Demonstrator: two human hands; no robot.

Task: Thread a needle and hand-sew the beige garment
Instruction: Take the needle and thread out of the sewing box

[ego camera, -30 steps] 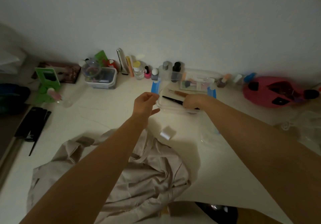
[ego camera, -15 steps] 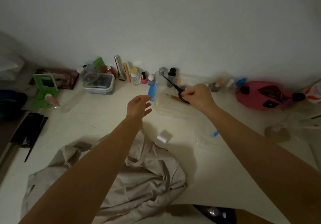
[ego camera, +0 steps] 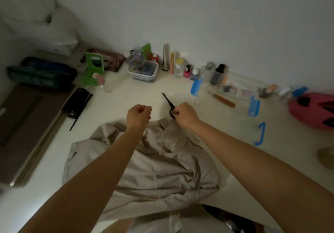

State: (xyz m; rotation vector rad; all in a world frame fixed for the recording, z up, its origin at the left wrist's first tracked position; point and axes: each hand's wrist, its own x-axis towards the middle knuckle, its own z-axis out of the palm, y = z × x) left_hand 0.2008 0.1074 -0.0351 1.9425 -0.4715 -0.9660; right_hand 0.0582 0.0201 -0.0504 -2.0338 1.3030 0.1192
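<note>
The left hand [ego camera: 138, 115] is curled, thumb and forefinger pinching a thin pale strand [ego camera: 153, 104] that pokes out up and to the right; whether it is thread or needle cannot be told. Just beside it, apart by a narrow gap, the right hand [ego camera: 186, 114] grips the loops of black scissors [ego camera: 168, 103], blades together and pointing up-left toward the strand's tip without touching it.

Both wrists hover over the far edge of the beige garment [ego camera: 153, 164], which lies rumpled on the pale table [ego camera: 135, 90] under the forearms and runs back to the near edge by the person.

Beyond the hands a bare strip of table reaches to the row of bottles [ego camera: 179, 68] standing against the wall [ego camera: 198, 25]. To the right of that strip sit a blue clip [ego camera: 196, 87] and a brown-handled tool [ego camera: 225, 100], near the scissors but clear of them. Further right, well apart, lie a blue handle [ego camera: 261, 133] and a pink thing [ego camera: 310, 113] at the frame's edge.

Left of the garment is open table as far as a black comb [ego camera: 77, 106], which lies by the table's left edge
</note>
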